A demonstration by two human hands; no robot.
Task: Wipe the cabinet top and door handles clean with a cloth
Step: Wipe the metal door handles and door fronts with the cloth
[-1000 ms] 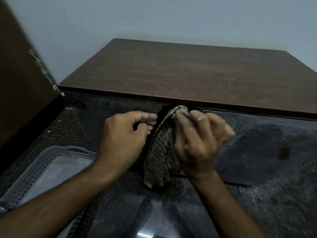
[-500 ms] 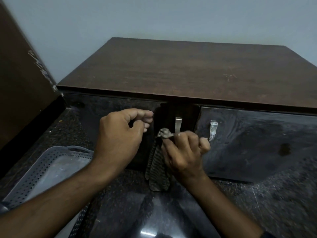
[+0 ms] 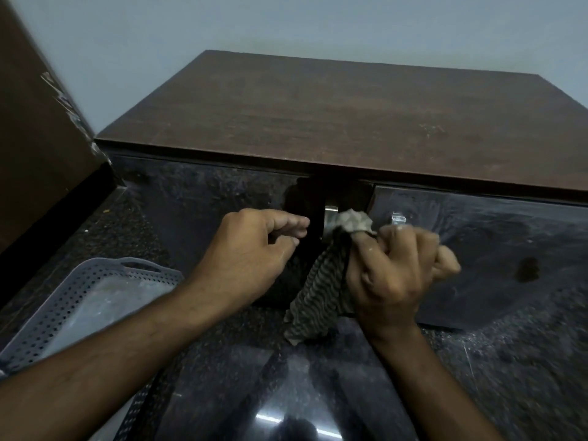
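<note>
Both forearms are bare from the lower edge of the view to the wrists; no sleeve, watch, band or glove shows on them. Fine hair runs along the left forearm. The left hand (image 3: 251, 249) wears no ring on the fingers that can be seen, and its nails are short. The right hand (image 3: 394, 275) is slightly blurred; small pale specks sit on its knuckles and on the back of one finger. No ring can be made out on it.
</note>
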